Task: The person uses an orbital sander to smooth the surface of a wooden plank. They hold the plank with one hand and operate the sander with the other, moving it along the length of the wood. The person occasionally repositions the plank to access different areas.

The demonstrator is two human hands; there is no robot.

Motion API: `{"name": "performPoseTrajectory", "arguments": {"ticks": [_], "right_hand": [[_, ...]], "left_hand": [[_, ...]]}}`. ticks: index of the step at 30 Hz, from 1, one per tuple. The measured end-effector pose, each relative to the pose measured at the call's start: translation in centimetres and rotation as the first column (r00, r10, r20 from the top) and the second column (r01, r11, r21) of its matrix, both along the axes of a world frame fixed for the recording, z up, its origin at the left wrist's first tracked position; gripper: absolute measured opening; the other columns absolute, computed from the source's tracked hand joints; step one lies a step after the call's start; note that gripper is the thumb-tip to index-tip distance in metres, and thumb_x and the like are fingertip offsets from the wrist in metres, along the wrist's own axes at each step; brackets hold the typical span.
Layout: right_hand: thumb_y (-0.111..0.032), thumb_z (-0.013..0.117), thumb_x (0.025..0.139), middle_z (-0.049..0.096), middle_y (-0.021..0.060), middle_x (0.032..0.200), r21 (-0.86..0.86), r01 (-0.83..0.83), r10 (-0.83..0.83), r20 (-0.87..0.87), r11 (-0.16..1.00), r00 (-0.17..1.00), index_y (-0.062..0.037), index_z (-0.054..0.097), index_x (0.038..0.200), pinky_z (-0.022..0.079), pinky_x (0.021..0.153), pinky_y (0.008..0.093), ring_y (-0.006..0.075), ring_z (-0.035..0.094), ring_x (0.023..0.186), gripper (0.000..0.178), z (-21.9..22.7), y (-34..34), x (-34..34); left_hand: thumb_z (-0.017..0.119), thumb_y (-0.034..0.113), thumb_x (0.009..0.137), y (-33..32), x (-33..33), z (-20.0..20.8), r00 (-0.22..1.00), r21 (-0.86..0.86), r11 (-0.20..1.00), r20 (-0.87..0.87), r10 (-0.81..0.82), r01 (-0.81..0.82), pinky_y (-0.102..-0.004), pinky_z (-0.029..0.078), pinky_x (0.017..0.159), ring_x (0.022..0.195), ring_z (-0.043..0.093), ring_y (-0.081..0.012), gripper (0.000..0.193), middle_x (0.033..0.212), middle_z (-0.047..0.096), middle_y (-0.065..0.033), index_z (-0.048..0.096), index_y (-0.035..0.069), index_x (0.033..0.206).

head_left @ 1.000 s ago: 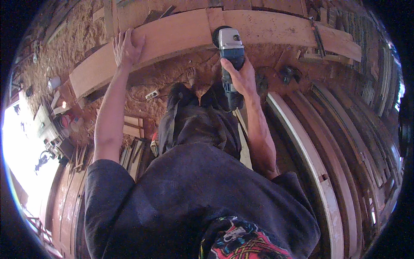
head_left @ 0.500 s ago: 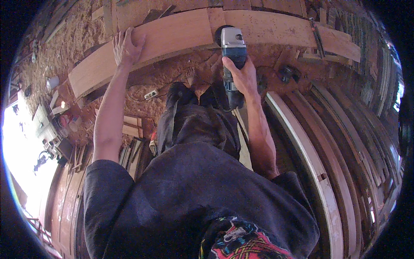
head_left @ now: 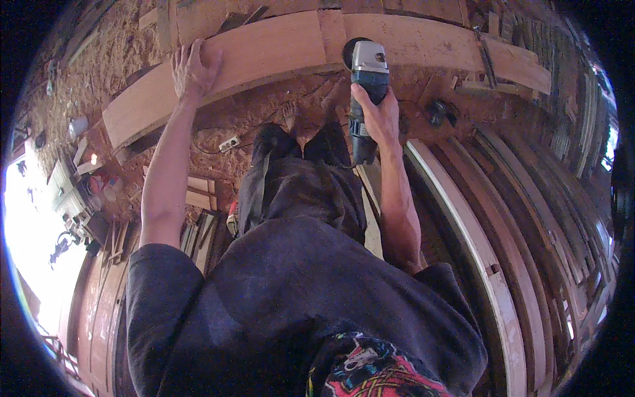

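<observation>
1. The left hand [head_left: 193, 74] is laid on a long pale wooden board [head_left: 271, 49], its fingers slightly spread and nothing clasped in it.
2. The right hand [head_left: 380, 116] is wrapped around the body of a blue-and-silver power tool [head_left: 374, 83], the thumb lying across its casing.
3. A dark round disc [head_left: 349, 55] is carried at the tool's far end, seen against the board; whether the wood is touched by it cannot be told.
4. The board is stretched across the top of the view, beyond the feet, and is crossed by a visible seam near the disc; toward its right end, a dark narrow bar [head_left: 487, 61] is set across it.
5. Dark trousers [head_left: 291, 192] and a dark short-sleeved shirt [head_left: 297, 264] are worn.
6. Between the left forearm and the legs, a white socket strip [head_left: 229, 143] is seen on the dusty ground [head_left: 126, 63].
7. Long planks [head_left: 466, 231] are ranged side by side at the right; more boards [head_left: 102, 311] are seen at the lower left, near a brightly lit opening [head_left: 36, 218].
</observation>
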State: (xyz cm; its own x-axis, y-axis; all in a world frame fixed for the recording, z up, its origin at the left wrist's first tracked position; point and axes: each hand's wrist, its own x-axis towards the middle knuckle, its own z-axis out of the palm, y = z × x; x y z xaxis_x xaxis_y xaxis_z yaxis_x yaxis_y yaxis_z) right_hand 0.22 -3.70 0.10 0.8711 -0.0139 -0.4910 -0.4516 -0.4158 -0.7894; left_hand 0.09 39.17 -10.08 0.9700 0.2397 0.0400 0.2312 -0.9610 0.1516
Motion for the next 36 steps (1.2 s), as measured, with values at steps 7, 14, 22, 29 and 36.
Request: {"name": "performPoseTrajectory", "arguments": {"ticks": [7,14,22,29,36], "right_hand": [[-0.05,0.085,0.084,0.076,0.0088,0.095,-0.024,-0.001,0.001,-0.015,1.0,1.0,-0.0045,0.068,0.115,0.058,0.075,0.0381,0.0203,0.073,0.082,0.057,0.7,1.8,-1.0],[-0.043,0.083,0.088,0.072,0.0067,0.089,0.021,0.029,-0.03,0.035,0.999,0.999,-0.001,0.065,0.114,0.057,0.066,0.0337,0.0155,0.069,0.073,0.053,-0.1,1.2,0.3],[-0.048,0.084,0.085,0.076,0.0084,0.093,0.012,-0.004,0.005,-0.051,1.0,0.999,-0.0042,0.07,0.112,0.058,0.074,0.0381,0.0194,0.073,0.081,0.054,0.4,2.6,0.5],[-0.047,0.083,0.086,0.074,0.0081,0.089,0.003,-0.022,0.022,-0.029,1.0,0.999,-0.0032,0.07,0.111,0.057,0.071,0.0371,0.0185,0.072,0.077,0.052,-0.3,2.6,0.9],[-0.047,0.081,0.088,0.072,0.0065,0.085,0.016,-0.037,0.037,-0.012,0.999,0.999,0.0004,0.069,0.109,0.056,0.063,0.0334,0.0154,0.069,0.07,0.054,0.8,3.5,2.6]], "left_hand": [[0.06,0.063,0.096,-0.2,0.2,0.5,1.0,-0.041,0.999,-0.017,-0.007,0.006,-0.051,0.027,0.125,0.143,0.044,-0.0412,0.075,0.148,0.055,-0.0228,0.055,0.009,0.147],[0.058,0.065,0.095,0.1,0.2,-0.4,1.0,-0.022,1.0,-0.014,0.006,-0.006,-0.0509,0.027,0.125,0.144,0.044,-0.0426,0.077,0.149,0.055,-0.0235,0.056,0.008,0.147],[0.065,0.06,0.093,-0.2,0.1,0.3,0.994,0.046,0.998,0.101,-0.037,0.032,-0.0515,0.036,0.119,0.133,0.051,-0.041,0.069,0.137,0.062,-0.0206,0.061,0.008,0.139],[0.064,0.06,0.094,-0.7,0.1,1.1,0.998,-0.008,1.0,0.062,-0.02,0.021,-0.0498,0.034,0.12,0.134,0.051,-0.0379,0.067,0.136,0.062,-0.0173,0.062,0.008,0.136],[0.064,0.059,0.095,-0.5,0.1,0.8,0.993,0.027,0.998,0.101,-0.06,0.058,-0.052,0.036,0.118,0.131,0.053,-0.0414,0.071,0.137,0.062,-0.0213,0.06,0.004,0.139]]}}
